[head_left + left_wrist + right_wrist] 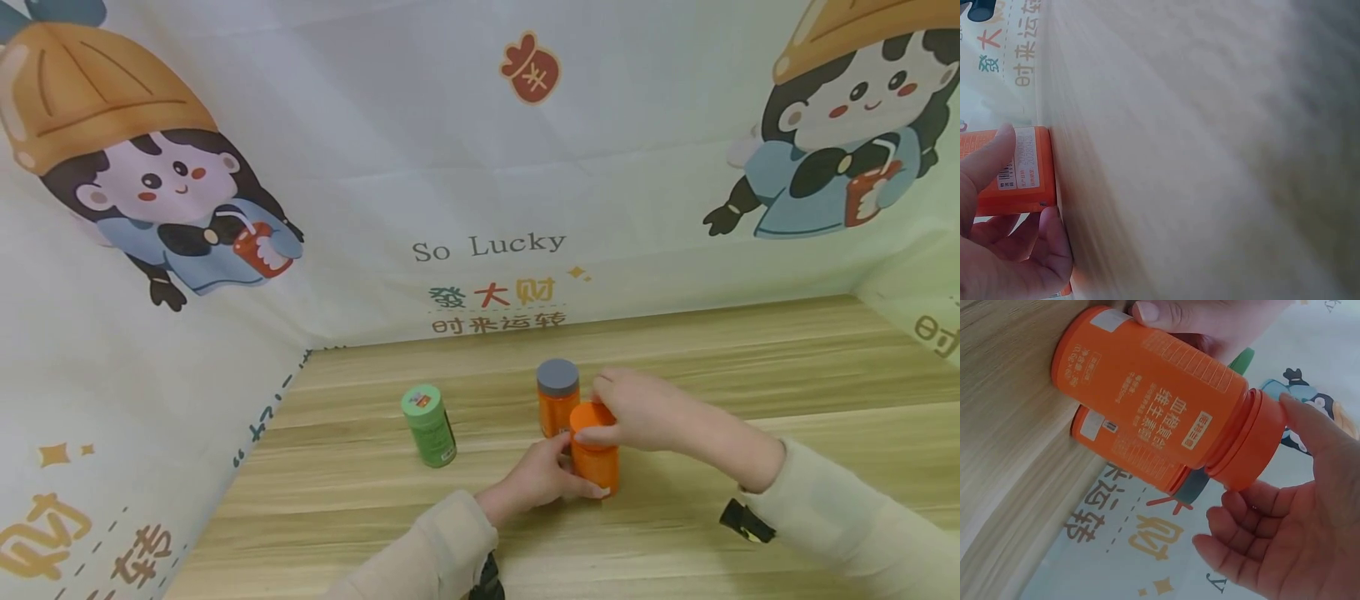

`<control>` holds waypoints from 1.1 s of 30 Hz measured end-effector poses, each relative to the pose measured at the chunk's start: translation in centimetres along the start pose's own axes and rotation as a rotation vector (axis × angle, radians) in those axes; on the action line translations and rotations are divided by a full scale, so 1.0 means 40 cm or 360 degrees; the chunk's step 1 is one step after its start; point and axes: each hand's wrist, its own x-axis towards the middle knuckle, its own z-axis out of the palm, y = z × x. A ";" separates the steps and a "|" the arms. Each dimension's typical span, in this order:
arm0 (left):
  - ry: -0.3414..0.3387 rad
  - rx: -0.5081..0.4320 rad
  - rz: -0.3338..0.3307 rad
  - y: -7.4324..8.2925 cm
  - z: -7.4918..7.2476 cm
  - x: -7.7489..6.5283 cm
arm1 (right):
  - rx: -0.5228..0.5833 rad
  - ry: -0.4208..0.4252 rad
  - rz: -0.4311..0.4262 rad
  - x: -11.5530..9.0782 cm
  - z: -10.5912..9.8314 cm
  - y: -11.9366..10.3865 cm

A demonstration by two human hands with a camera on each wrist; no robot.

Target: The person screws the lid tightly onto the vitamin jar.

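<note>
An orange bottle (597,465) with an orange cap (591,414) stands on the wooden table (750,367). My left hand (561,472) grips its body from the near left; the left wrist view shows my thumb (988,159) on the label and my fingers (1047,244) under the bottle (1022,187). From the right, my right hand (609,414) reaches over the top and pinches the cap. In the right wrist view the thumb (1310,431) lies on the cap's rim (1254,450) and the other fingers (1241,519) curl just below it.
A second orange bottle (557,410) with a grey cap (558,377) stands just behind the held one, and shows behind it in the right wrist view (1116,453). A green bottle (429,426) stands apart to the left. Printed cloth walls (480,167) enclose the table at the back and sides.
</note>
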 end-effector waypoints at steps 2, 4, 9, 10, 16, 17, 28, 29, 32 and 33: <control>-0.0013 0.0008 -0.0013 0.000 -0.001 0.000 | -0.0051 0.0018 0.0039 0.002 0.003 -0.005; -0.0024 0.0012 -0.0030 0.002 -0.002 0.000 | -0.0085 0.0033 0.0087 0.003 0.006 -0.010; -0.0026 0.0007 -0.0043 0.002 -0.004 0.000 | -0.0165 0.0082 0.0183 0.008 0.013 -0.020; -0.0022 0.0001 -0.0041 0.002 -0.004 0.000 | -0.0184 0.0097 0.0192 0.008 0.015 -0.022; -0.0008 -0.0021 -0.0001 0.002 -0.004 -0.001 | -0.0278 0.0161 0.0238 0.005 0.016 -0.034; -0.0012 -0.0025 0.0007 0.001 -0.005 -0.001 | -0.0286 0.0165 0.0246 0.003 0.014 -0.035; -0.0043 0.0009 -0.0003 0.003 -0.004 -0.002 | 0.0309 -0.0036 -0.0239 -0.016 -0.025 0.018; -0.0046 0.0017 0.0005 0.002 -0.004 -0.002 | 0.0395 -0.0077 -0.0349 -0.018 -0.028 0.028; -0.0041 0.0032 0.0017 0.000 -0.004 -0.001 | 0.0520 -0.0170 -0.0579 -0.021 -0.034 0.052; -0.0034 0.0033 0.0019 0.000 -0.003 -0.001 | 0.0533 -0.0187 -0.0612 -0.022 -0.034 0.058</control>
